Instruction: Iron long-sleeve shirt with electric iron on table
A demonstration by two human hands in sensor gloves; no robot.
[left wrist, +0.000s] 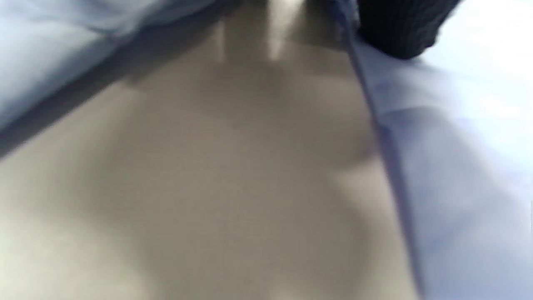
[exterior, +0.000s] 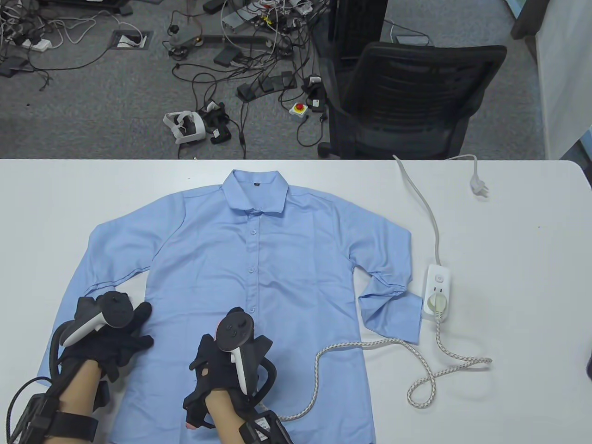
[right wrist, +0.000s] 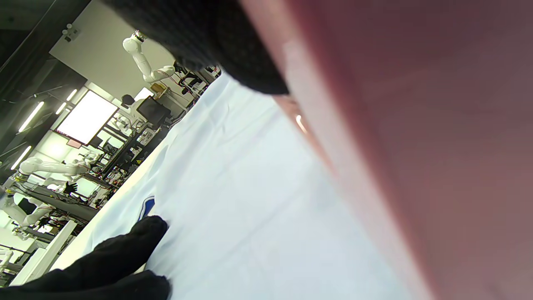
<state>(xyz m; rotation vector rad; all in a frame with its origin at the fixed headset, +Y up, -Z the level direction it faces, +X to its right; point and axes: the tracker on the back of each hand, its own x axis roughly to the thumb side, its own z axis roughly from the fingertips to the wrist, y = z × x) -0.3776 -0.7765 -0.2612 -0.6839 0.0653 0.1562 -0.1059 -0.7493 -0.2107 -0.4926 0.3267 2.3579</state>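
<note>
Shirt (exterior: 249, 277) flat | left hand (exterior: 111, 333) open on it | right hand (exterior: 231, 351) grips iron | power strip (exterior: 438, 291) beside sleeve

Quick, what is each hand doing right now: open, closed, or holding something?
Left hand: open, resting flat on the shirt near its left side seam.
Right hand: gripping the pink iron over the shirt's lower front.

Blurred, close view: pale grey-beige table surface (left wrist: 200, 187) fills the middle — light blue shirt fabric (left wrist: 458, 175) lies along the right and upper left, a black gloved fingertip (left wrist: 399, 29) resting on it.
</note>
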